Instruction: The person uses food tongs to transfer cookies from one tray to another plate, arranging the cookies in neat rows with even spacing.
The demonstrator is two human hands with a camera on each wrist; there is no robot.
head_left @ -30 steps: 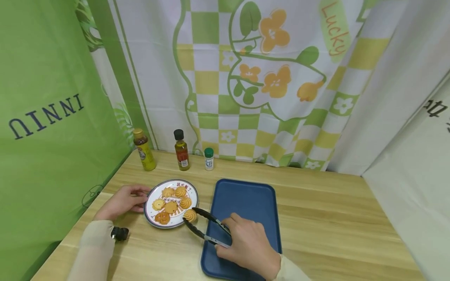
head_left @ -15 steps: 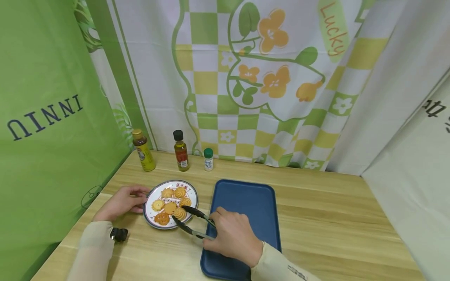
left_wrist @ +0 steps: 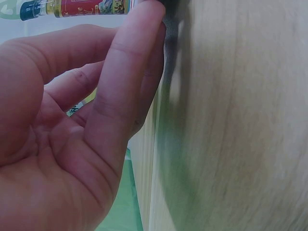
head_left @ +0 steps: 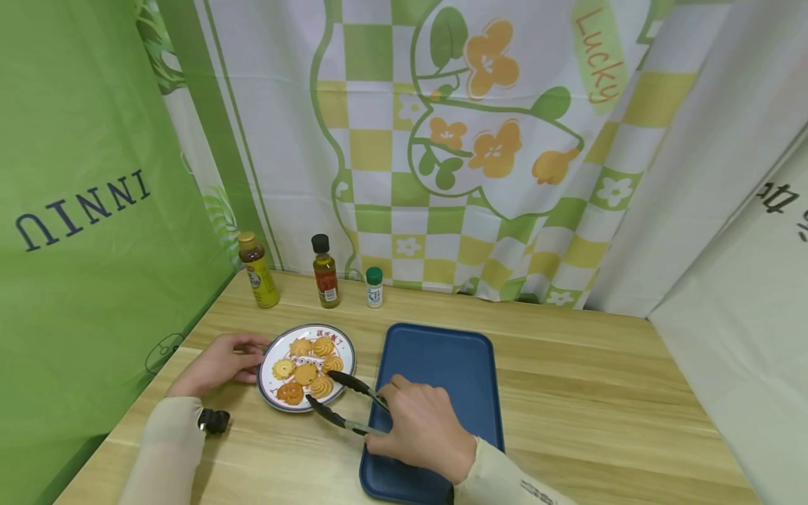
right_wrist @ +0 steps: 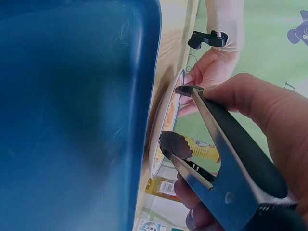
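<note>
My right hand [head_left: 426,428] holds metal tongs [head_left: 353,407] with black tips over the near right rim of the plate. The tongs' arms are spread, with their tips on either side of a swirled cookie [head_left: 321,386] that lies on the plate. The round white plate [head_left: 344,345] has a dark blue rim and carries several golden cookies. My left hand [head_left: 221,365] touches the plate's left edge with fairly straight fingers. In the left wrist view the left hand [left_wrist: 91,96] fills the left side, and its fingertips are partly cut off at the top.
A dark blue tray [head_left: 435,358] lies right of the plate, under my right hand. Along the back stand a yellow bottle [head_left: 260,277], a black-capped bottle [head_left: 326,277] and a green-capped shaker [head_left: 374,289]. Curtains [head_left: 404,140] rise behind the wooden table [head_left: 581,393].
The tongs have moved left with the swirled cookie, which now lies on the plate, and their tips have spread apart from it. The left hand has stayed at the plate's edge.
</note>
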